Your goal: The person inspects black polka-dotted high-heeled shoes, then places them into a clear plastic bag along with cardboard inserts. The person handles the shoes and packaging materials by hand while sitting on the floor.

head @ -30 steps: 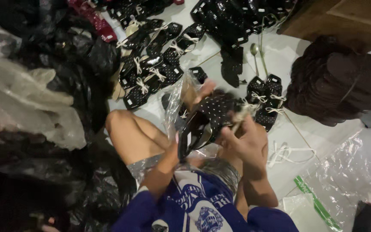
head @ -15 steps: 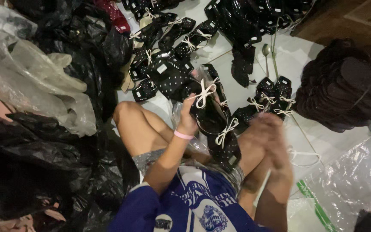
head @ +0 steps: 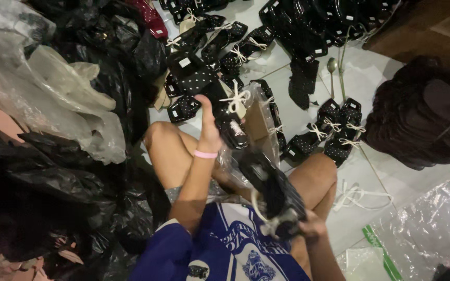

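While the left hand point(head: 208, 131) grips the mouth of a clear plastic bag point(head: 253, 135) above the knees, the right hand point(head: 308, 229) clasps a tied black shoe pair point(head: 274, 195) just below it, seemingly mid-bagging; many tied pairs point(head: 339, 132) beyond the bag lie unbagged on the floor point(head: 360, 78).

One camera, worn on the head, looking steeply down.
It sits close above the person's lap and knees, facing the tiled floor point(head: 371, 78) just ahead.

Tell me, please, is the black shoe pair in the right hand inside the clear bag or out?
Out: the tied black pair in the right hand sits below the clear bag held by the left hand.
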